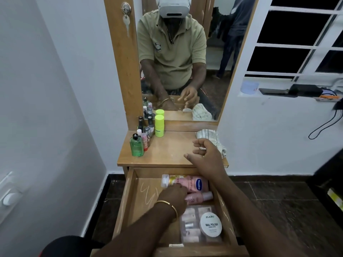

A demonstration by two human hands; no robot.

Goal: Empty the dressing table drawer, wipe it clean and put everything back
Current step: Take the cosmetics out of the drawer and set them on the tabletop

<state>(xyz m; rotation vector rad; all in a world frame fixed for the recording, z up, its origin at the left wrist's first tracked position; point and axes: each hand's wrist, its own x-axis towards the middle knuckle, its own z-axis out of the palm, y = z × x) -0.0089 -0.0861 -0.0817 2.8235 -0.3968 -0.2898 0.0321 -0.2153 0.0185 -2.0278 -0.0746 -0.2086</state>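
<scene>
The dressing table drawer stands pulled open at 6 o'clock in the head view, below the tabletop. Its back right half holds a pink Vaseline lotion bottle lying on its side, a smaller pink bottle beside it, a clear pouch of sachets and a white nail polish remover tub. The left hand, with a gold bangle at the wrist, reaches down onto the bottles; its fingertips are hidden, so whether it grips one cannot be told. The right hand hovers over the tabletop's front edge at 3 o'clock, fingers loosely curled, holding nothing. A folded cloth waits behind it. Lifting each bottle by its body and standing it beside the bottles at 9 o'clock would likely keep things orderly.
</scene>
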